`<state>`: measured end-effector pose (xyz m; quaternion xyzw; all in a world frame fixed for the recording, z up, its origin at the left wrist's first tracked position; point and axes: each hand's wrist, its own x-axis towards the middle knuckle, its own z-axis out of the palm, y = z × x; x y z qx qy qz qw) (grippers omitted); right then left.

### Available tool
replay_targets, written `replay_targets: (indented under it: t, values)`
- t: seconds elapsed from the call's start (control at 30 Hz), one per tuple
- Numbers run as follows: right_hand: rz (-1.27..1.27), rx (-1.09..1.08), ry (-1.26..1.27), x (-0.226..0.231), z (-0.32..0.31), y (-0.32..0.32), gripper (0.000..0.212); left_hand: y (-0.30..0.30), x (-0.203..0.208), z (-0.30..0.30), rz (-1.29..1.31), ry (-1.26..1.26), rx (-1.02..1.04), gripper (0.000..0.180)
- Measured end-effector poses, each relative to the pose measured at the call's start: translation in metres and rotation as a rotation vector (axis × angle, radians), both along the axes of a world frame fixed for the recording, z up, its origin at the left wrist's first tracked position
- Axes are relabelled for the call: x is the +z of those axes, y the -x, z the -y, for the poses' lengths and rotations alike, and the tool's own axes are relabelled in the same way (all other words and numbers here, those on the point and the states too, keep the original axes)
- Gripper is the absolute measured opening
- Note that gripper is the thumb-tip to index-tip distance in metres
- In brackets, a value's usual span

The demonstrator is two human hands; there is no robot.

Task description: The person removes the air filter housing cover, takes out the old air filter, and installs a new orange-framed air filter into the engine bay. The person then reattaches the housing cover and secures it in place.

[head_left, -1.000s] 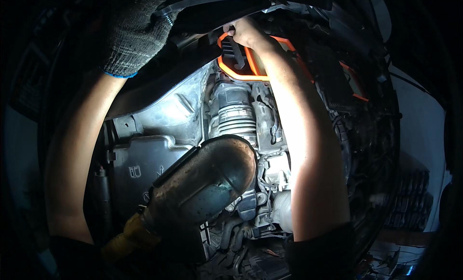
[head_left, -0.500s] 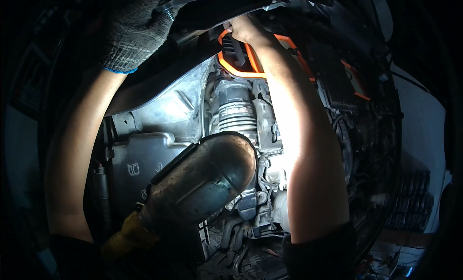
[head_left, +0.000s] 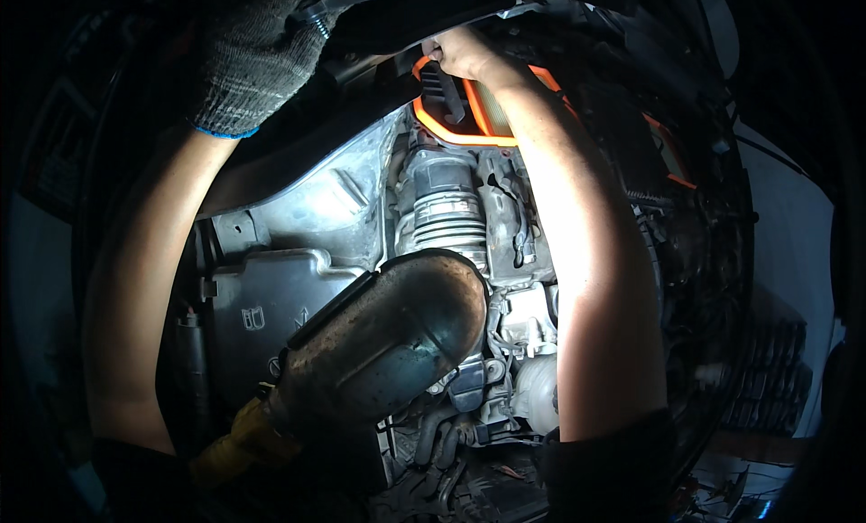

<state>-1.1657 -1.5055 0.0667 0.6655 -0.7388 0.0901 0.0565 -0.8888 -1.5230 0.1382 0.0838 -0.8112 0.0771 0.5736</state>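
My left hand (head_left: 257, 59), in a grey knitted glove with a blue cuff edge, is raised at the upper left beside a dark panel edge (head_left: 406, 47). Its fingers are lost in the dark and past the top of the picture. My bare right hand (head_left: 458, 54) reaches far into the engine bay, fingers curled closed at the far left corner of an orange-edged air filter (head_left: 476, 139). What the fingertips hold is hidden. Pale pleats show inside the orange rim, and my forearm covers part of it. A small threaded or coiled metal piece (head_left: 321, 25) lies by the glove.
A ribbed intake hose (head_left: 448, 230) runs below the filter. A large rounded, stained metal cover (head_left: 388, 329) juts up in front, with a yellowish glove-like thing (head_left: 244, 444) at its lower end. A black plastic cover (head_left: 262, 298) sits left; another orange edge (head_left: 683, 176) shows right.
The view has shifted slightly. My right forearm has moved a little to the right, baring more of the filter's pleats and rim. My left hand stays nearly in place.
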Motion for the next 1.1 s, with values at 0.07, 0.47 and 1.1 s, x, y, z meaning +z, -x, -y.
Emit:
replay_targets:
  t: [0.07,0.47,1.1]
  values:
    - [0.018,0.069,0.017,-0.007,0.004,0.005,0.010,0.003,-0.009,0.016,-0.021,-0.085,-0.093,0.031]
    - [0.290,0.075,0.072,-0.020,0.000,0.026,0.033,0.004,0.000,-0.009,-0.051,0.136,0.098,0.036]
    - [0.243,-0.047,0.074,-0.009,0.000,0.006,0.040,0.004,-0.003,0.002,-0.041,0.119,0.034,0.032]
